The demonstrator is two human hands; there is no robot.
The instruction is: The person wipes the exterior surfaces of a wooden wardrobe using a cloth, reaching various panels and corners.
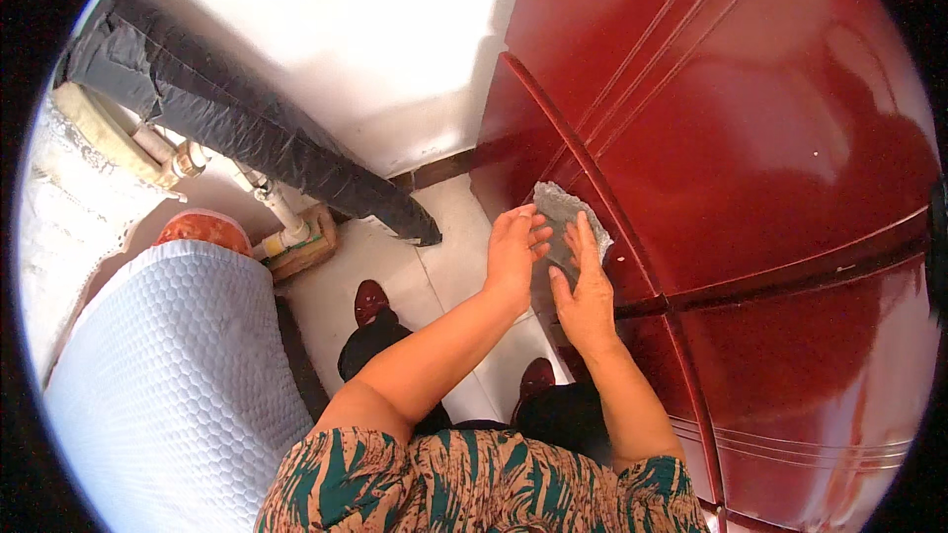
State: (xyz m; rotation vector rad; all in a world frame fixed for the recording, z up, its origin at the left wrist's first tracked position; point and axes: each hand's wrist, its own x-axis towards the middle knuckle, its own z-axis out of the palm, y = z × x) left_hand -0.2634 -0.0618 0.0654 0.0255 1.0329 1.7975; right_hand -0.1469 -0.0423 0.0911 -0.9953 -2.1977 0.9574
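Observation:
My left hand (515,245) and my right hand (589,284) are raised in front of me, a small gap apart, with palms turned toward each other. The left fingers are slightly curled and apart; the right fingers stretch upward with the thumb out. Neither hand visibly grips anything. Just beyond and below them is a grey, soft-looking piece (561,201) with a pale, ragged rim, partly hidden by the hands. Whether the fingers touch it I cannot tell. A glossy dark red cabinet (760,138) stands close by my right hand.
A long roll wrapped in black plastic (257,114) leans along the white wall (365,30). Pipes (281,212) run down to a block (308,245) on the tiled floor (444,276). At left is a light blue quilted cover (188,365). My dark red shoe (370,302) shows below.

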